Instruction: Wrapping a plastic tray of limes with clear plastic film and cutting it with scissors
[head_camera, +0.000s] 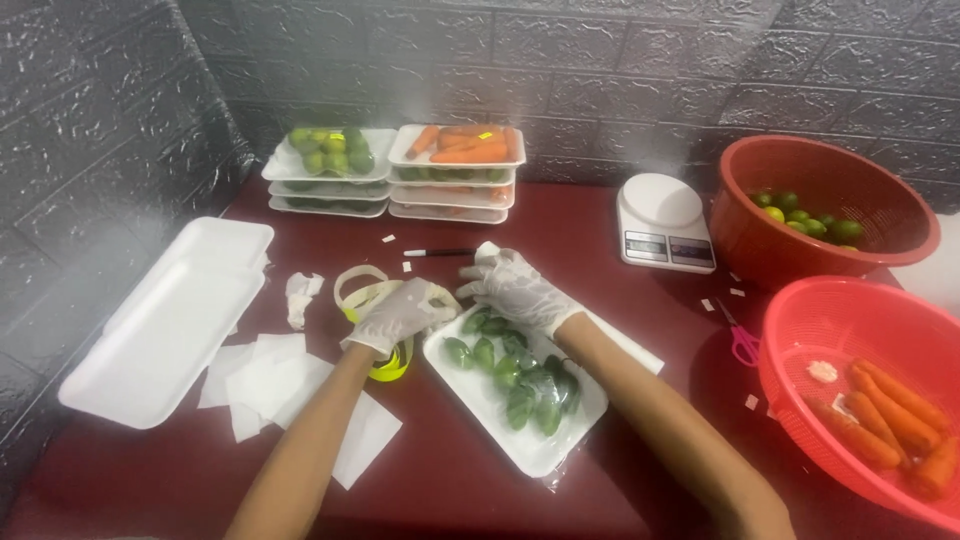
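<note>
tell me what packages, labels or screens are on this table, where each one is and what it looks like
Wrapped lime tray: white foam, under left hand and right hand.
Lime tray stack: back left, white.
Carrot tray stack: beside it, orange on top.
Empty foam trays: left, white.
Kitchen scale: back right, white, small front panel.
Paper slips: white, front left.

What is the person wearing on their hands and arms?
Both the left hand and the right hand are covered by thin, whitish, slightly see-through disposable gloves that wrinkle over the fingers and end at the wrists. Above the gloves both forearms are bare: no sleeves reach into view, and no watch, bracelet or ring can be made out.
</note>
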